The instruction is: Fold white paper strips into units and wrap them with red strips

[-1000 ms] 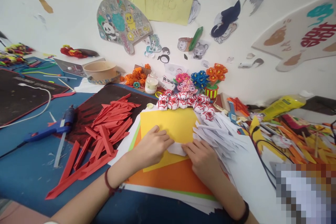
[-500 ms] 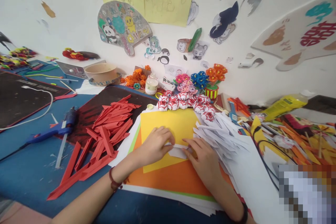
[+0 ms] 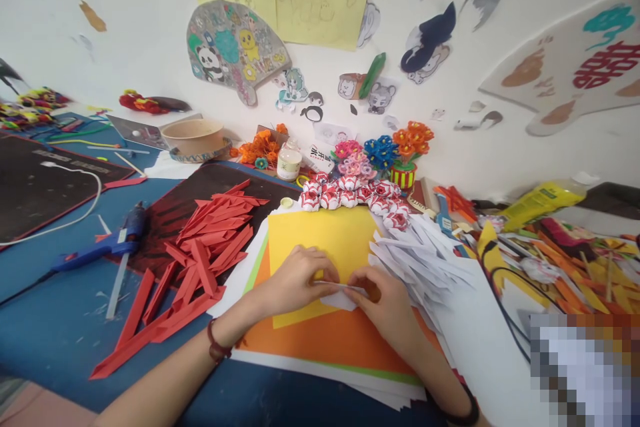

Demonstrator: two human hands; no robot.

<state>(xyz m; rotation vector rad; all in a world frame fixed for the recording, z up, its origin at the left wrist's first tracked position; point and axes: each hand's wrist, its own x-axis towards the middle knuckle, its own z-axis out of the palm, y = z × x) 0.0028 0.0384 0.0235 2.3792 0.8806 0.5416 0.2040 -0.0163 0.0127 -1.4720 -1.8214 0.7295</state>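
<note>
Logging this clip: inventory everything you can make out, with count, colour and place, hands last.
white paper piece: 1, white, between the hands
yellow sheet: 1, yellow, under the hands
orange sheet: 1 visible, orange, beneath the yellow one
folded red strips: many, red, left
folded white strips: many, white, right
patterned paper pieces: several, red and white, behind the yellow sheet
glue gun: 1, blue, left
mats: 2, black, left
bowl: 1, tan, back left
jar: 1, whitish, back centre
craft flowers: several bunches, orange, pink, blue, back
striped pot: 1, red and yellow, back
bottle: 1, yellow, right
wall sheets: 2, yellow, top
left hand: 1, bare, at the white piece
right hand: 1, bare, same
</note>
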